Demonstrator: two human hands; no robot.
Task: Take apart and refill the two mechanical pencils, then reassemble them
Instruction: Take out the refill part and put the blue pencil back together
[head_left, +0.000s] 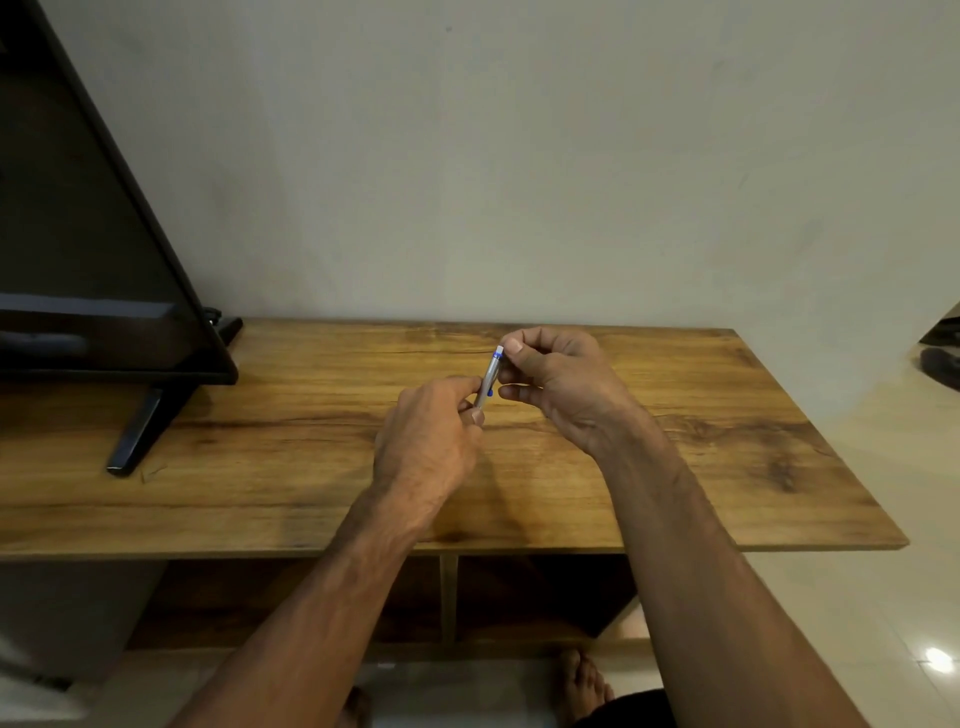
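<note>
A silver mechanical pencil (490, 378) with a blue ring and a white eraser end is held tilted above the wooden table (311, 457). My left hand (426, 441) pinches its lower end between thumb and fingers. My right hand (561, 384) has thumb and forefinger at the top end, by the white eraser. The pencil's tip is hidden inside my left hand. No second pencil or lead case shows on the table; my hands may hide something.
A black television (93, 249) on a slanted stand foot (140, 431) fills the left of the table. The wall rises right behind the table. Below the top are open shelves, and my bare feet (582, 686) on a pale tiled floor.
</note>
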